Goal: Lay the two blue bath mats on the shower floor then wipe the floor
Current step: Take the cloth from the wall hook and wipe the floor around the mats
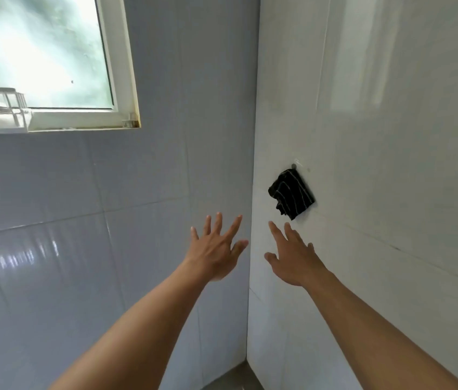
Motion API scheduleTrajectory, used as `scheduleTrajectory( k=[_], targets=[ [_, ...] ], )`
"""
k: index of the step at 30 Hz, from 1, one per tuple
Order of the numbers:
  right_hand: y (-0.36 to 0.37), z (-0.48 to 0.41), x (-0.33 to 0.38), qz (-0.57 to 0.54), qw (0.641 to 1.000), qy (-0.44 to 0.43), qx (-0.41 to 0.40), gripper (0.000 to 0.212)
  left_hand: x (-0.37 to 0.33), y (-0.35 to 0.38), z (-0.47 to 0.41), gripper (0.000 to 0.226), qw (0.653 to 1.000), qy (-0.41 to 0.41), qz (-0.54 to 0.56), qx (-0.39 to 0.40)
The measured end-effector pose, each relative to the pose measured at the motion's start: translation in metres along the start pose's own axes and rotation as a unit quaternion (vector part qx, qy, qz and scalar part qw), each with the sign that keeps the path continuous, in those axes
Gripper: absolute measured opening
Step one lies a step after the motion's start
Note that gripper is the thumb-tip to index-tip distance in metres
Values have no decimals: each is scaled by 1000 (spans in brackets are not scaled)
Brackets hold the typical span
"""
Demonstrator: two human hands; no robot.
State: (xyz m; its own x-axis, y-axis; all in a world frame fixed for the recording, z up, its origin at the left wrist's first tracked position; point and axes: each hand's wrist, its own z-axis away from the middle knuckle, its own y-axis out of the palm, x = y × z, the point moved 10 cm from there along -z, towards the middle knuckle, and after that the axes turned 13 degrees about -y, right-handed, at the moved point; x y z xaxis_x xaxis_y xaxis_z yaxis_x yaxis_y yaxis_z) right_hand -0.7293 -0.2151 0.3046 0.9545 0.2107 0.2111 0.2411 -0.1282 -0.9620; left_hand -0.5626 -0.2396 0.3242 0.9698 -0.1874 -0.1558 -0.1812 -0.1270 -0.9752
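Facing a tiled corner [256, 136], left hand [216, 249] and right hand [295, 260] are raised at centre frame, fingers spread, each grip empty. Black striped cloth [292, 193] hangs from a hook [294, 166] on the right wall [391, 136], just above the right fingertips [271, 223], not touching. Shower floor [233, 378]: grey strip, bottom centre.

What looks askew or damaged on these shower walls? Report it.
The black striped cloth hangs bunched and tilted from a hook on the right wall. The window frame looks discoloured at its lower right corner. Nothing else stands out.
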Motion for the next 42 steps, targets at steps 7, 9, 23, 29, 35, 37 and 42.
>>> scheduleTrajectory(
  k=[7,9,23,29,35,37,42],
  targets=[
    [-54,-47,-27,-3,996,56,-69,73,-26,-37,-98,65,995,81,46,-23],
    [-65,-55,-40,12,995,64,-77,72,-39,-34,-125,65,993,98,68,-20],
    [-104,-136,-118,125,967,90,-201,34,-120,-11,-274,53,973,137,183,-15],
    [-111,-162,-127,169,953,125,-220,19,-137,2,-316,48,972,146,182,-31],
    [-112,-171,-133,221,939,172,-199,13,-147,19,-336,35,969,163,176,-62],
    [-110,-172,-134,226,939,182,-185,13,-144,19,-341,25,962,170,197,-87],
    [-125,-169,-124,226,930,181,-227,14,-135,13,-347,9,945,202,240,-95]
  ],
)
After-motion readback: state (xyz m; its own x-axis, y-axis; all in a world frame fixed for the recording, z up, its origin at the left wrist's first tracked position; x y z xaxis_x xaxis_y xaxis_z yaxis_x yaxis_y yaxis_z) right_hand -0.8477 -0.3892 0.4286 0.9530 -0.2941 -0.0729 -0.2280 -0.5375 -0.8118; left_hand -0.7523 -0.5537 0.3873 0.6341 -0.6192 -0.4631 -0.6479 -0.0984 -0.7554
